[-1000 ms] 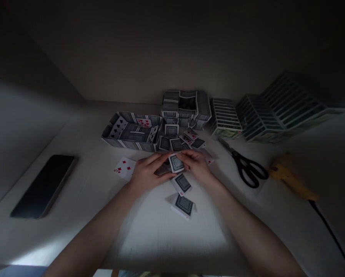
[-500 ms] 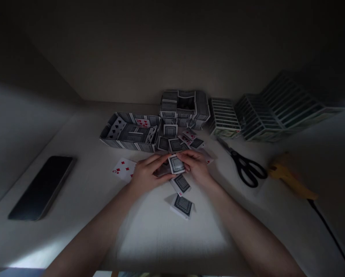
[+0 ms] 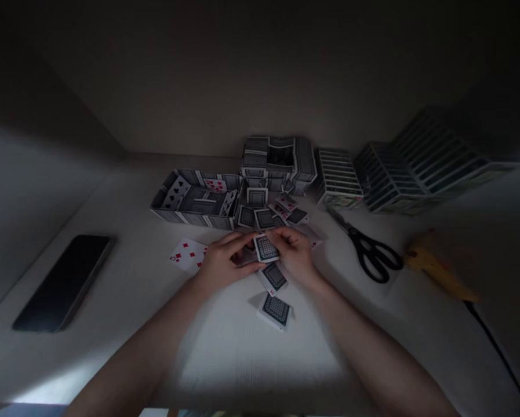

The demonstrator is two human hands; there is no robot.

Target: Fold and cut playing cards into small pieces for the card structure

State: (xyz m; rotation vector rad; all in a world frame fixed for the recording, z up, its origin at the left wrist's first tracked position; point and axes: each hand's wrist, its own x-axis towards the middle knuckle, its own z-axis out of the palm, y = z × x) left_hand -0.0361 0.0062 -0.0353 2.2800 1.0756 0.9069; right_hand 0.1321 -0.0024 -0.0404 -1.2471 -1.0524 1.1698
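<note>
Between my two hands is a folded playing card (image 3: 266, 248), its dark patterned back facing up. The thumb and fingers of my left hand (image 3: 225, 258) pinch its left side. On its right side, the fingers of my right hand (image 3: 295, 250) close over the edge. Just below lie two more folded cards, one (image 3: 273, 278) partly under my hands and another (image 3: 276, 310) nearer to me. A flat five of diamonds (image 3: 188, 253) rests beside my left hand, partly covered by it. Beyond my hands several cards (image 3: 265, 218) lie in a loose pile.
An open box built of cards (image 3: 194, 217) stands at back left, beside a card-built structure (image 3: 281, 162). Slatted card boxes (image 3: 340, 174) stand at back right. Black-handled scissors (image 3: 375, 255) and a yellow glue gun (image 3: 442, 266) with a cord lie right; a phone (image 3: 64, 281) lies left.
My right hand's fingers have shifted slightly on the folded card. The card stays in nearly the same place, and everything else looks still.
</note>
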